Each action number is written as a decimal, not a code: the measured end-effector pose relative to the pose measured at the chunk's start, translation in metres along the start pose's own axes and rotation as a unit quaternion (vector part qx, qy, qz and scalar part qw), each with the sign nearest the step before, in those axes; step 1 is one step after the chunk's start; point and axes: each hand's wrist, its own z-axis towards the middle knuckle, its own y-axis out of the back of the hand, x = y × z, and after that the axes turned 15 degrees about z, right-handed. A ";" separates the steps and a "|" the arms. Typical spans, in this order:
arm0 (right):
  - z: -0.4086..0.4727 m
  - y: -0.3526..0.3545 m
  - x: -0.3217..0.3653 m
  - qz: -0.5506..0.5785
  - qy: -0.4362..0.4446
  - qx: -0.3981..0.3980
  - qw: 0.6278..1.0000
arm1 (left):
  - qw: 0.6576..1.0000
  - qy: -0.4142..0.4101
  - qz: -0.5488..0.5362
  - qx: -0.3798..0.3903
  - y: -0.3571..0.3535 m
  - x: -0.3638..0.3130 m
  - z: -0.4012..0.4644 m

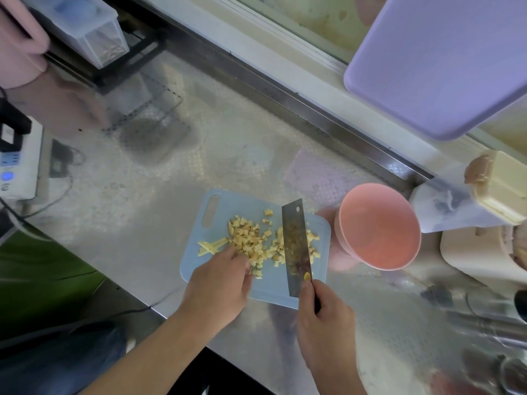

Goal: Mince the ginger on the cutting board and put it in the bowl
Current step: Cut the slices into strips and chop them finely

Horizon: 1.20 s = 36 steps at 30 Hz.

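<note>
Lilac tray (439,67) (tilted), clear box (85,29)

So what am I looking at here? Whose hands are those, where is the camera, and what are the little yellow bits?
There is no machine here, just a person cooking. The one picture comes from a camera worn on the person's head, looking down, so you see their two arms reaching out from the bottom.

The right hand grips the handle of a wide knife, whose blade is over the chopped pieces. The left hand has its fingertips on the pile, gathering it.

The yellow bits are ginger, mostly cut into small cubes, with a few longer strips left at the pile's left edge. They lie on a light blue cutting board on a shiny metal counter.

Just right of the board stands a pink bowl. It looks empty, so no ginger has gone in yet.
</note>
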 end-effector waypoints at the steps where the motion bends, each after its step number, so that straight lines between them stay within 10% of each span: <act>1: 0.000 0.000 0.000 0.001 0.000 0.000 1.000 | 1.000 0.011 0.015 0.003 0.000 -0.005 0.002; 12: 0.000 0.004 0.006 0.011 -0.007 0.003 1.000 | 0.988 0.025 0.135 0.071 0.016 -0.030 0.011; 36: -0.018 -0.030 0.008 0.056 -0.003 0.078 0.995 | 0.998 -0.023 -0.028 -0.044 0.006 0.072 0.016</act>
